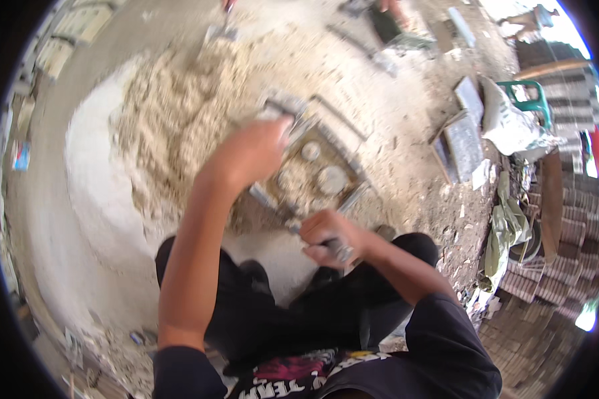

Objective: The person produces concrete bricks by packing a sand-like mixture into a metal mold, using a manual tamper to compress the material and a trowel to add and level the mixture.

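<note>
Working at a square frame on the ground just past your feet. Inside it: loose sand toward the left, plus a larger round piece and a smaller round piece, both with pale tops showing. My read: partway. Frame's down, pieces are in, some sand is in; covering those tops and levelling look left to do. Can't tell how deep the fill is.

Your right hand is wrapped around a tool handle by the near corner; working end too blurred to call. Your left hand is over the frame's left side, fingers look curled, but blur hides whether you're gripping anything.

Further out: big sand heap to the left, plenty of stock. Beyond it a co-worker's hand has a trowel. Grey slabs lie off right, well apart from the frame
</note>
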Demonstrator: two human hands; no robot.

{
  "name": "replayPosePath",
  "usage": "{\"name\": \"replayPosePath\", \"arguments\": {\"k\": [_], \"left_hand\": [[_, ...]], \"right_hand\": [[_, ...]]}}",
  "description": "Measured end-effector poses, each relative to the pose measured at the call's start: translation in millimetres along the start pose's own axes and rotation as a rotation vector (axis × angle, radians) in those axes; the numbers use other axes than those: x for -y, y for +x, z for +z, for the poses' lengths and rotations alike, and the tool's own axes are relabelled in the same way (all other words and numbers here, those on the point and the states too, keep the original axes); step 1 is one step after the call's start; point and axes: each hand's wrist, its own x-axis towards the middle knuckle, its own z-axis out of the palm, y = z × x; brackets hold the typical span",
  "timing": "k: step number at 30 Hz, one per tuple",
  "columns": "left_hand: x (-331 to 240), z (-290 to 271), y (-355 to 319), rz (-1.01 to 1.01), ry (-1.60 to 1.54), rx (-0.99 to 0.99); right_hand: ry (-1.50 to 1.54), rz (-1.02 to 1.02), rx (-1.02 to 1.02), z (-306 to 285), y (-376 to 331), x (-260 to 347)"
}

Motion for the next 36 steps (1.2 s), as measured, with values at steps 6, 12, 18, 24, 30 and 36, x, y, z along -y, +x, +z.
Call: {"name": "replayPosePath", "arguments": {"k": [6,12,18,24,30,36], "left_hand": [[-2,-2,-21,-0.105,-0.132,0.143],[-4,15,-37,-0.148,-0.541,-0.097],[-102,17,-125,0.159,-0.428,-0.232],[-239,-115,-182,0.39,-0.445,-0.217],[-341,-238,-214,0.617,-0.441,-0.322],[-367,-282,-234,0.338,-0.757,-0.444]], "right_hand": [[-0.337,0.113,-0.429,4,-3,21],[0.08,0.747,-0.976,10,-4,3],[0.043,0.699,-0.996,-2,34,199],[0.041,0.717,-1.02,-19,80,433],[-0.004,0.487,-1.026,-26,107,623],[-0.593,0.0,-0.869,-24,101,705]]}}
